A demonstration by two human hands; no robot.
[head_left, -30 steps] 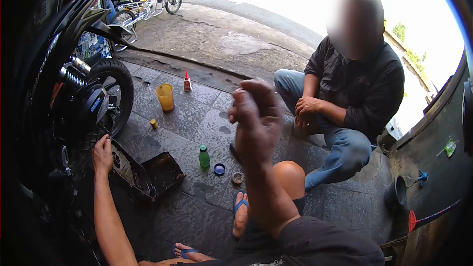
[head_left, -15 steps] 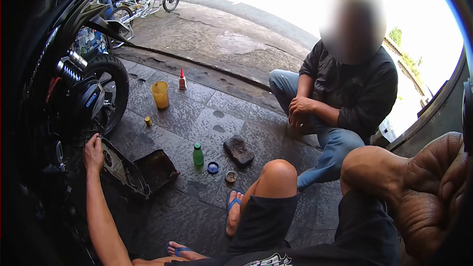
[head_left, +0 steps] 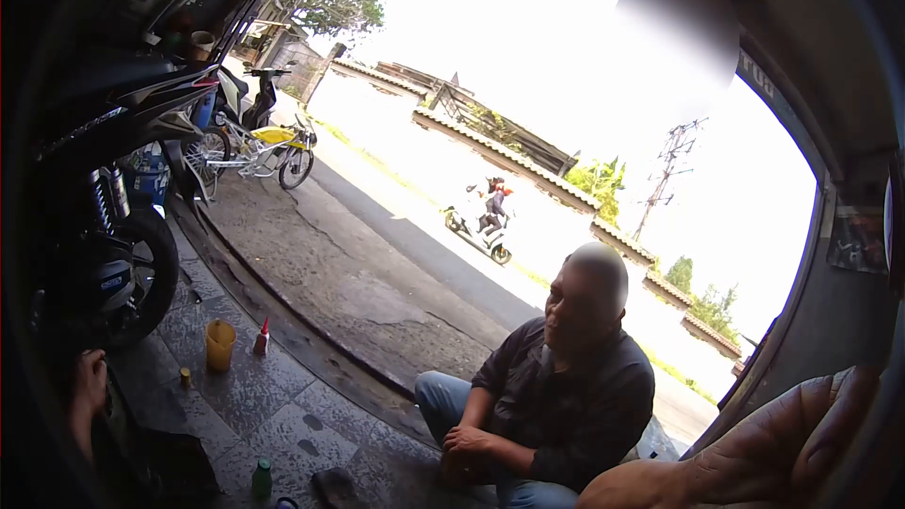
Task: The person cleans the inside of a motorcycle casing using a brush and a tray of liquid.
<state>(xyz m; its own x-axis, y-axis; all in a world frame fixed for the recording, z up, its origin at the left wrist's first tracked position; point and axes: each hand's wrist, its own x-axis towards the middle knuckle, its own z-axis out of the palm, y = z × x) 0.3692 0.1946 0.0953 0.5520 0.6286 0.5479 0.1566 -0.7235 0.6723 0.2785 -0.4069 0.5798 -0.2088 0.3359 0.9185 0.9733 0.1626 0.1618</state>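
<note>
My left hand [head_left: 90, 382] is at the lower left beside the motorcycle [head_left: 113, 273], its fingers curled in shadow at the end of a dark part; what they grip cannot be made out. A black, open, tray-like piece [head_left: 174, 462] lies right of it on the floor. My right hand [head_left: 773, 443] is raised close to the camera at the lower right. Its fingers bend inward and run into shadow at the edge, so anything in them is hidden. On the tiles stand a yellow cup [head_left: 220, 347], a red-capped bottle [head_left: 262, 337], a small yellowish container [head_left: 185, 378] and a green bottle [head_left: 261, 479].
Another person [head_left: 556, 386] in a dark jacket and jeans sits low in front of me, hands together. A dark block [head_left: 335, 488] lies at the bottom edge. Outside, a yellow motorbike [head_left: 273, 137] is parked, and a scooter with riders [head_left: 483, 221] is on the road.
The view has tilted up toward the street, so floor items appear lower and my legs are out of view. A scooter now shows on the road. The other person's head has turned.
</note>
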